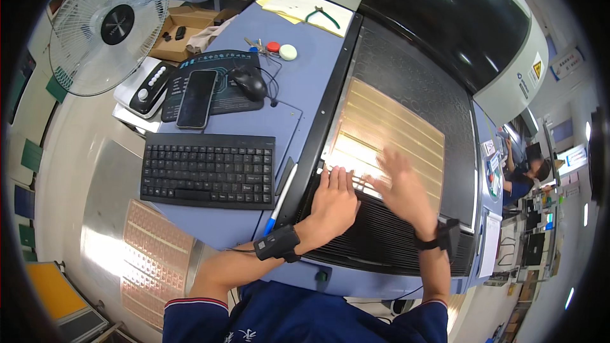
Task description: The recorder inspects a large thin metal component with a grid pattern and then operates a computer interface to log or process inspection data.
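A copper-coloured panel [393, 114] with pale stripes lies flat on the dark bed of a machine [413, 54]. My left hand [335, 204] rests at the panel's near left corner, its fingers stretched forward side by side and holding nothing I can see. Over the panel's near edge is my right hand [403, 187], smeared by motion, with thumb and fingers spread; whether it touches the panel I cannot tell. Black ridged bellows [381, 238] lie below both hands. Each wrist wears a strapped black device.
Left of the bed are a black keyboard [208, 171], a phone [196, 100], a mouse [249, 82] and a blue-tipped pen [279, 200]. Green-handled pliers [324, 16] lie on papers farther back. A fan [114, 25] stands far left, above another copper panel [155, 260]. A person [524, 181] sits at far right.
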